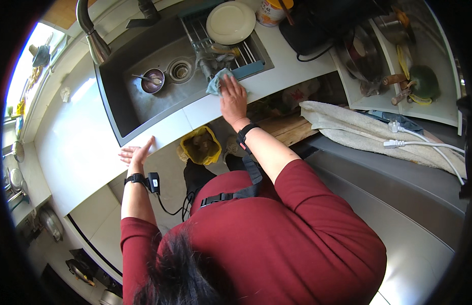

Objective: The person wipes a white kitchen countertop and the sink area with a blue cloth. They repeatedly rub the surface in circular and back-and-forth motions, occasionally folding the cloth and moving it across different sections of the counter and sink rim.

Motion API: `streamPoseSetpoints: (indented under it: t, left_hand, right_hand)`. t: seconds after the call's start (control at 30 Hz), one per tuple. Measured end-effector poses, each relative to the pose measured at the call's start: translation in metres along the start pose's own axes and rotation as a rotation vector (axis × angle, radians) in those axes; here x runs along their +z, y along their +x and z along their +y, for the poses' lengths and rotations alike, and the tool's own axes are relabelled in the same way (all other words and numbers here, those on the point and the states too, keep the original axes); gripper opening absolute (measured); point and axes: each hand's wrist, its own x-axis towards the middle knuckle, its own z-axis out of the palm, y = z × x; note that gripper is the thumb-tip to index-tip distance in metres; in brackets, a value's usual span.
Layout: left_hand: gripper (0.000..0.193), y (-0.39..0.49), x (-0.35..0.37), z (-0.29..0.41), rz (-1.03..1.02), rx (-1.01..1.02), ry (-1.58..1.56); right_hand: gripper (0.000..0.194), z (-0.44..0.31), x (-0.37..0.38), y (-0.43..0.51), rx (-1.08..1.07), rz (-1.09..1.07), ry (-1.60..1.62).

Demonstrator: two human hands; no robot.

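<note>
Under the fingers of my right hand (234, 100) a light blue cloth (216, 84) is pressed on the sink's front edge, beside the drying rack. My left hand (137, 152) rests on the white countertop (79, 152) near the sink's front left corner, fingers apart, holding nothing. The grey sink (144, 108) holds a small metal bowl (153, 87) with a spoon (142, 77) in it, left of the drain (180, 71). A wrung grey cloth (209, 63) hangs at the rack's left side. A white plate (231, 23) lies on the rack (251, 51).
The faucet (97, 45) arches over the sink's left side. Below the counter edge stands a bin with a yellow bag (217, 143). On the right are a can (272, 13), a black appliance (308, 34), shelves with pots, a beige towel (357, 126) and white power cables (430, 143).
</note>
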Motion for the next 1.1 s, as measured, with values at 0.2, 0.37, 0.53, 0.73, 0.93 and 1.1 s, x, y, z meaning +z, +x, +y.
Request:
streamPoseSetpoints:
  t: [0.2, 0.37, 0.53, 0.73, 0.93, 1.1]
  left_hand:
    - [0.159, 0.006, 0.002, 0.002, 0.007, -0.026, 0.020]
    - [0.159, 0.018, 0.012, -0.005, 0.035, -0.055, -0.011]
    - [0.160, 0.022, 0.015, -0.008, 0.022, -0.070, -0.028]
    - [0.158, 0.001, 0.017, -0.007, 0.141, -0.043, -0.235]
    - [0.145, -0.032, 0.010, 0.010, 0.441, 0.172, -0.281]
    - [0.092, -0.075, -0.007, 0.094, 0.535, 0.830, -0.224]
  right_hand:
    - [0.046, -0.027, 0.003, -0.002, 0.004, 0.017, 0.078]
    - [0.043, -0.027, 0.002, 0.000, 0.053, 0.020, 0.059]
    - [0.043, -0.023, -0.001, 0.001, 0.053, 0.025, 0.051]
    - [0.049, -0.012, -0.002, 0.005, 0.073, 0.045, 0.083]
    - [0.052, 0.026, -0.010, 0.005, 0.129, 0.071, -0.028]
    - [0.060, 0.063, -0.022, 0.002, 0.222, 0.081, -0.061]
